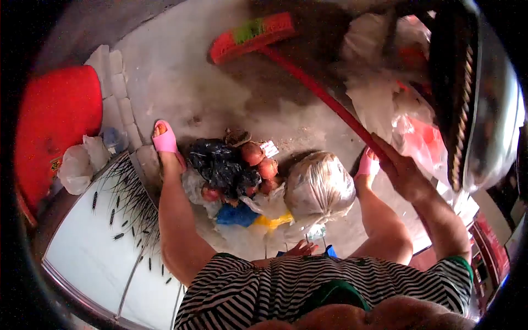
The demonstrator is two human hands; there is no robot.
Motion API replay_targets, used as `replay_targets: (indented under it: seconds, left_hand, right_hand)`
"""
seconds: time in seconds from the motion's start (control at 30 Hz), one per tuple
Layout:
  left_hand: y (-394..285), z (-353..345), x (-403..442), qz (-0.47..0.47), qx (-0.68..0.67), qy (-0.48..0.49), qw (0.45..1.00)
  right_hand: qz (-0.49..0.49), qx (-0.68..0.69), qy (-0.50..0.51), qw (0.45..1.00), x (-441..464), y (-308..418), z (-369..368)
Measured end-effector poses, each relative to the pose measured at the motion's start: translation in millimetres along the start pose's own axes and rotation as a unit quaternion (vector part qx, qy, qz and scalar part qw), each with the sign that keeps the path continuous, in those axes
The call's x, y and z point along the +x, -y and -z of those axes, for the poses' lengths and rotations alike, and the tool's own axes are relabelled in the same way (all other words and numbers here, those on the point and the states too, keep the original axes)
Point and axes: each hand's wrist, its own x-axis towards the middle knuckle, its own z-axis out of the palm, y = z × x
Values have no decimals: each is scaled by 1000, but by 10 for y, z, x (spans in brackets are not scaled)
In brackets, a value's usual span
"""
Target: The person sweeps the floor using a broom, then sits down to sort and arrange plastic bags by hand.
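My right hand [404,171] is wrapped round the red handle of a broom [330,100]. The broom's red and green head [253,36] is at the far side of the floor. Close to my striped shirt, my left hand [302,249] shows only in part, fingers apart and nothing seen in them. Between my feet lie several onions [268,168], a black plastic bag [212,163] and a knotted, full pale bag [320,187]. Blue plastic [236,215] and yellow plastic [273,221] lie just in front of my left hand.
White-topped furniture [88,242] with a dark plant-like pattern stands at the left. Beyond it are a red object [60,132] and crumpled clear bags [82,165]. Plastic bags [418,137] hang or lie at the right, beside a shiny curved metal object [492,115].
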Motion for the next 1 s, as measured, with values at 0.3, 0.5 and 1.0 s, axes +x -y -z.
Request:
replay_targets:
  seconds: [0.3,0.5,1.0]
  left_hand:
    - [324,-169,-59,-45,142,-1,989]
    - [202,-329,-38,-95,282,-33,954]
    - [-113,57,-15,-21,310,-72,948]
  right_hand:
    - [-22,-82,-13,996,-786,-394,-168]
    - [106,-41,-61,992,-1275,-1469,-814]
    - [30,-7,-48,998,-1541,-997,-1040]
